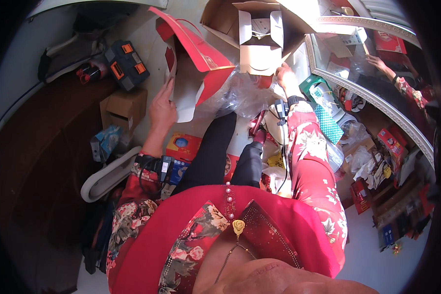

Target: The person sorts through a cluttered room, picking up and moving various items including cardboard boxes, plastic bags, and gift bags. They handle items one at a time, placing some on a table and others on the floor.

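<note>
A red gift box [215,88] with a cord handle and white inside stands with its flaps spread before me. My left hand [163,104] holds its left side, thumb and fingers on the white panel. Farther off, a small carton [261,58], white and brown with raised flaps, sits in front of a large cardboard box [220,20]. The fingers of my right hand [287,79] are closed at the carton's lower right edge. A pale item with a cord is partly visible inside the carton. Crumpled clear plastic [248,93] lies between the two boxes.
A framed mirror [367,95] leans at right, reflecting my right arm. Beside it are a green package [312,86] and a teal patterned box [329,123]. At left are a toolbox [126,65] with orange latches, a brown carton [123,108] and a white oval rim [110,176].
</note>
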{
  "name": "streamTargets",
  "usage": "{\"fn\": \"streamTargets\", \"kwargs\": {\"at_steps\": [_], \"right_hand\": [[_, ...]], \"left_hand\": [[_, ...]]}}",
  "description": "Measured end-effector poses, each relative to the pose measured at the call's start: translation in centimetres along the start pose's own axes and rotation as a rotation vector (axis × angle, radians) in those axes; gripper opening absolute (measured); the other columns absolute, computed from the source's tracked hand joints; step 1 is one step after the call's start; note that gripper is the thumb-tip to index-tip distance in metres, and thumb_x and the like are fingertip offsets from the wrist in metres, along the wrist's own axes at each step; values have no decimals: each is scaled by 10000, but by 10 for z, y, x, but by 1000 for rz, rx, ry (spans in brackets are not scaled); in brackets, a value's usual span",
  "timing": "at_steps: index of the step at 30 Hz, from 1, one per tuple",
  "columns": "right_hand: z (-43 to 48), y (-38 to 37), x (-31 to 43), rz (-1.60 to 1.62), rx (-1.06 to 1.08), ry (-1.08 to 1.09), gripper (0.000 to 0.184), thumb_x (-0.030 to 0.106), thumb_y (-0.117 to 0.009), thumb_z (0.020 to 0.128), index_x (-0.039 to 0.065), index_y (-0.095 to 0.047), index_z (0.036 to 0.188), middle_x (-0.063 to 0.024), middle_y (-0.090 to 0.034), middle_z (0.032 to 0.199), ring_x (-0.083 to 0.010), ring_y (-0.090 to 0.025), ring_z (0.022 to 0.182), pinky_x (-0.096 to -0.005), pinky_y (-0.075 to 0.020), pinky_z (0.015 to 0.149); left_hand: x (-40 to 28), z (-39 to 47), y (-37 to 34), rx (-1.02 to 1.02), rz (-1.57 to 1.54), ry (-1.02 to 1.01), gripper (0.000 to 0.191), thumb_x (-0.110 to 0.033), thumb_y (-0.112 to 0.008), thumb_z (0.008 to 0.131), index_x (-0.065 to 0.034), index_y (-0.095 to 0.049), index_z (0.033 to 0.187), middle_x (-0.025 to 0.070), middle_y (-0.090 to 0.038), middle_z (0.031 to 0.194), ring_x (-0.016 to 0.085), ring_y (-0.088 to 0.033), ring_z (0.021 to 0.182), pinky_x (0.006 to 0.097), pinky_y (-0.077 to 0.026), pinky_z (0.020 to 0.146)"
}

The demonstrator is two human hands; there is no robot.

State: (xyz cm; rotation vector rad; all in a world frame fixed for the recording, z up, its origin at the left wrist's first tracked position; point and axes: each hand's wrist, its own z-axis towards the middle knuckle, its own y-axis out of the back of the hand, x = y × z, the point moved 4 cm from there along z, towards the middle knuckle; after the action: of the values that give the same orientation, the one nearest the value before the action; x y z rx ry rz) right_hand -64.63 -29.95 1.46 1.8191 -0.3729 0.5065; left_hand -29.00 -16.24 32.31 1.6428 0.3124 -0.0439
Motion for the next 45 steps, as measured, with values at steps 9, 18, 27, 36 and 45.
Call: {"fn": "streamTargets", "kwargs": {"at_steps": [9,18,27,36,45], "right_hand": [[27,-57,-22,988,-239,-459,562,-45,-611,757,64,-657,1306,-157,-717,1162,-187,-691,960,-272,-529,812],[-42,-55,-102,1096,-188,-684,514,-33,-575,881,139,-632,1362,-19,-667,836,-67,-453,501,-273,-391,453],[-74,-24,-79,119,-238,-448,475,56,-604,869,21,-579,1342,-244,-571,1248,-336,-573,1122,-463,-468,948],[-29,124,181,895,-312,132,1060,567,-793,742,138,-254,1548,-330,-197,1547,-497,-383,1375,-528,-450,1052],[-3,95,180,903,-442,52,699,-77,-515,797,88,-432,1471,-341,-424,1427,-512,-503,1248,-490,-415,1104]], "left_hand": [[-25,14,9,-35,-25,-86,746,105,-492,751,-180,-530,1439,113,-584,1389,353,-595,1185,395,-495,967],[-65,69,10,-137,-73,-376,687,139,-454,762,-111,-573,1390,136,-586,1386,352,-595,1193,368,-495,960],[-70,115,-85,147,60,-395,594,83,-546,772,-29,-559,1355,135,-456,1508,402,-545,1225,431,-470,1001],[-72,93,-71,99,273,-305,665,130,-561,753,-45,-531,1394,43,-414,1554,352,-507,1279,411,-449,1042],[-87,68,-51,188,-132,-253,639,46,-534,849,-141,-512,1460,241,-238,1613,379,-313,1471,365,-323,1151]]}}
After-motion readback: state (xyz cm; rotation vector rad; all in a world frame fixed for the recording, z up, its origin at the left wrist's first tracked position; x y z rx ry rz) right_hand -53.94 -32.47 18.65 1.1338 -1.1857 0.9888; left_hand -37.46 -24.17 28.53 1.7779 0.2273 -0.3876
